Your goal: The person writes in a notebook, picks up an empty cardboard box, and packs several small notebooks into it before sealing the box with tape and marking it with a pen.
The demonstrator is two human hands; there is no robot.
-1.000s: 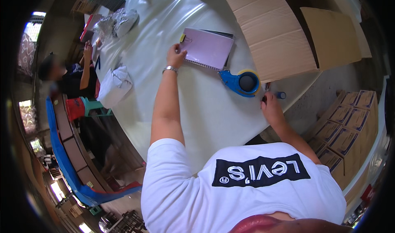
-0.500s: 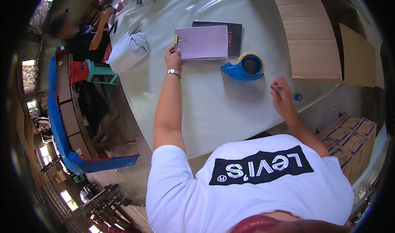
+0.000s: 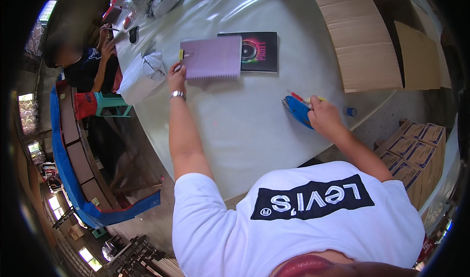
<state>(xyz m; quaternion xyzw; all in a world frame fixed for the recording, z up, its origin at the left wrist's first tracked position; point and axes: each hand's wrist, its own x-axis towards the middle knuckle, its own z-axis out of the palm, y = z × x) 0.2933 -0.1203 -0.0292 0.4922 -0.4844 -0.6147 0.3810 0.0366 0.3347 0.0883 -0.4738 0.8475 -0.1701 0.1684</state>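
Observation:
My left hand [image 3: 177, 76] grips the lower left corner of a light purple spiral-bound notebook [image 3: 213, 59]. A binder clip with a yellow body [image 3: 181, 55] sits on its left edge, just above my fingers. The notebook overlaps the left part of a black spiral notebook [image 3: 267, 52] with a colourful cover print. My right hand [image 3: 323, 115] is closed on a blue tape dispenser [image 3: 297, 110], largely covering its tape roll. A slim red-tipped thing [image 3: 295, 96] sticks out past the same fingers; its kind is unclear.
A blue cap-like ring [image 3: 350, 111] lies right of my right hand. An open cardboard box [image 3: 364, 42] stands at the right. White plastic bags [image 3: 142, 76] lie on the left of the table, where another person [image 3: 81, 66] sits. Stacked cartons [image 3: 411, 150] are below the right edge.
My left hand has drawn the purple notebook left, uncovering more of the black one. My right hand has come onto the tape dispenser, which has moved lower and turned.

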